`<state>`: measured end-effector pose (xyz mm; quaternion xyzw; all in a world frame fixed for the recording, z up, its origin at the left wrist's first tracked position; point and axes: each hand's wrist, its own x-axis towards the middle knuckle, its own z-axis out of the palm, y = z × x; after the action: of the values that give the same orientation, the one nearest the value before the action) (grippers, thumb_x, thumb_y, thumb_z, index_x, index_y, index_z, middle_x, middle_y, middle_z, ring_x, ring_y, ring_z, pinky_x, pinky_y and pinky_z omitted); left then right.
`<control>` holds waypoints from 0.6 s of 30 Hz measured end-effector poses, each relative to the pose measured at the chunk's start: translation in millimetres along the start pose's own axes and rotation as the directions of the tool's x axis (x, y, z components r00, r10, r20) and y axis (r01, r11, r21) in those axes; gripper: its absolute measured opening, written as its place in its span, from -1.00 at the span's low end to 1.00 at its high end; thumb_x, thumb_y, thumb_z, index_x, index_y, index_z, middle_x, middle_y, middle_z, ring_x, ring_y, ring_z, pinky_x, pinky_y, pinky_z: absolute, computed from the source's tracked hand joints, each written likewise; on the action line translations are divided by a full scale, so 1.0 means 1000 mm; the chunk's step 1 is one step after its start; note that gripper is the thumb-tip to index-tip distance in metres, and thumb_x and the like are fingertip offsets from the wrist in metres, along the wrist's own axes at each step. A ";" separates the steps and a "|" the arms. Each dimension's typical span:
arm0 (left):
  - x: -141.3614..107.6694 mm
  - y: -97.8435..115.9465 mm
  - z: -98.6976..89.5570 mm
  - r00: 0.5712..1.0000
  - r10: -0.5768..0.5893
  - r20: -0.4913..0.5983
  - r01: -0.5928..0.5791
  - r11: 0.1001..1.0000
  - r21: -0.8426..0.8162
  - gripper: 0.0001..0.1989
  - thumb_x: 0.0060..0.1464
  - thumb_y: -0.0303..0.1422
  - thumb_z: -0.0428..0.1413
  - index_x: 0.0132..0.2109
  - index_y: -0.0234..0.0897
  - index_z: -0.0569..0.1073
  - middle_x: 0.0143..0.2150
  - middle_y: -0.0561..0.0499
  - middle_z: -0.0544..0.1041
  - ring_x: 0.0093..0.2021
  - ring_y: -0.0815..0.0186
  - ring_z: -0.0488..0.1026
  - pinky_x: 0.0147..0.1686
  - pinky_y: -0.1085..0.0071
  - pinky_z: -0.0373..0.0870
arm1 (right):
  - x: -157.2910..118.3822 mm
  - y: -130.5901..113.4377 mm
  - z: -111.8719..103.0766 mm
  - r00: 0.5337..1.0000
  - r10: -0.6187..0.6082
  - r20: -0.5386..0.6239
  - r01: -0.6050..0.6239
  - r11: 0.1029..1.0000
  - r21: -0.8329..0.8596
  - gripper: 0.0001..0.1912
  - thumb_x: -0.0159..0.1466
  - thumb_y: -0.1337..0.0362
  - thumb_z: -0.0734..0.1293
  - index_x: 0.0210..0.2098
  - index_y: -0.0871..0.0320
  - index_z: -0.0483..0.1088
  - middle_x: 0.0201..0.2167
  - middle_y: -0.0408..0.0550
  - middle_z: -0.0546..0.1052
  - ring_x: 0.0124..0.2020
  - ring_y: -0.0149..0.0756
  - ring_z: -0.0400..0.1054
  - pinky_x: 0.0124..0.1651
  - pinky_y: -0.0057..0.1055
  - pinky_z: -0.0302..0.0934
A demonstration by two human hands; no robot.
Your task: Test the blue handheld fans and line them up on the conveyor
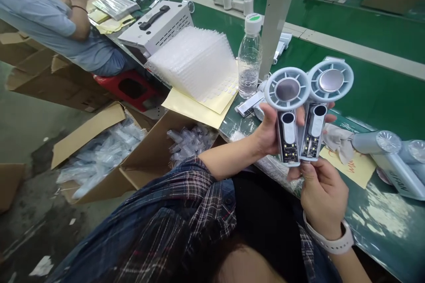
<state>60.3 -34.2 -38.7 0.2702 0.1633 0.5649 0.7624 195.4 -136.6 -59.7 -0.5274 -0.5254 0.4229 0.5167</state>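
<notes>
Two light-blue handheld fans, the left one [288, 135] and the right one [314, 135], are held upright side by side, with round slotted heads and circuit parts showing in their handles. My left hand [268, 130] is closed around the fans from the left and behind, its fingertips showing between and beside them. My right hand [323, 190], with a pale wristband, pinches the bottom ends of the handles. Just left of the fans, a clear handle piece [250, 104] lies on the green bench [381, 225].
A water bottle [249, 62] stands behind my left hand, beside a metal post [277, 17] and stacked bubble-wrap sheets [195, 62]. More fans [398, 168] lie at right. Cardboard boxes [142, 166] of plastic parts sit below left. Another person [59, 31] sits at upper left.
</notes>
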 end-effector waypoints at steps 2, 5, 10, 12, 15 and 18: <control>0.001 -0.008 -0.005 0.999 0.015 0.032 -0.017 0.997 0.076 0.01 -0.52 0.70 0.10 -0.50 -0.24 0.34 0.14 -0.26 0.64 0.20 -0.08 0.61 -0.08 0.22 0.66 | -0.003 0.000 0.000 0.998 0.051 0.035 -0.055 0.991 0.119 -0.64 0.46 -0.02 0.43 -0.34 0.08 0.42 -0.63 -0.26 0.40 -0.58 -0.35 0.37 -0.40 -0.37 0.33; 0.002 -0.013 -0.009 1.000 0.009 0.013 -0.011 0.989 0.150 0.03 -0.51 0.73 0.02 -0.49 -0.24 0.35 0.13 -0.25 0.63 0.18 -0.05 0.60 -0.10 0.22 0.64 | -0.003 -0.002 -0.007 0.990 0.078 0.119 -0.087 0.994 0.065 -0.61 0.48 0.00 0.42 -0.37 0.09 0.42 -0.62 -0.22 0.44 -0.55 -0.35 0.42 -0.40 -0.39 0.35; 0.002 -0.014 -0.003 1.000 0.013 0.024 -0.017 0.984 0.176 0.07 -0.72 0.74 0.01 -0.53 -0.25 0.32 0.05 -0.19 0.64 0.08 -0.02 0.64 -0.12 0.25 0.63 | -0.003 -0.003 -0.011 0.996 0.082 0.046 -0.089 0.979 0.184 -0.66 0.46 0.06 0.46 -0.37 0.10 0.44 -0.64 -0.24 0.40 -0.58 -0.36 0.39 -0.42 -0.40 0.35; 0.001 -0.017 -0.001 0.999 0.023 0.031 -0.027 0.987 0.156 0.05 -0.72 0.72 0.07 -0.54 -0.25 0.32 0.02 -0.18 0.65 0.03 0.01 0.65 -0.15 0.26 0.63 | -0.005 -0.002 -0.006 0.992 0.107 0.067 -0.122 0.950 0.286 -0.66 0.46 0.08 0.46 -0.37 0.10 0.41 -0.65 -0.27 0.37 -0.59 -0.38 0.37 -0.42 -0.39 0.34; -0.001 -0.024 0.000 0.996 0.060 0.063 -0.069 0.988 0.142 0.01 -0.67 0.69 0.15 -0.55 -0.24 0.33 -0.05 -0.18 0.65 0.01 0.01 0.65 -0.20 0.28 0.61 | -0.010 0.002 0.001 0.991 0.123 0.061 -0.137 0.916 0.376 -0.68 0.48 0.08 0.44 -0.34 0.09 0.39 -0.65 -0.30 0.34 -0.62 -0.40 0.32 -0.45 -0.40 0.28; 0.000 -0.027 0.000 0.998 0.032 0.051 -0.041 0.983 0.180 0.05 -0.74 0.72 0.09 -0.53 -0.23 0.33 -0.03 -0.20 0.64 0.09 -0.10 0.62 -0.17 0.22 0.62 | -0.012 0.005 -0.003 0.996 0.085 0.025 -0.089 0.958 0.273 -0.70 0.51 0.06 0.38 -0.29 0.07 0.42 -0.59 -0.25 0.40 -0.55 -0.36 0.33 -0.41 -0.38 0.27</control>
<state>81.5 -40.4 -55.0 0.3548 0.1909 0.5549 0.7278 197.7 -148.8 -65.3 -0.4708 -0.4416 0.5172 0.5620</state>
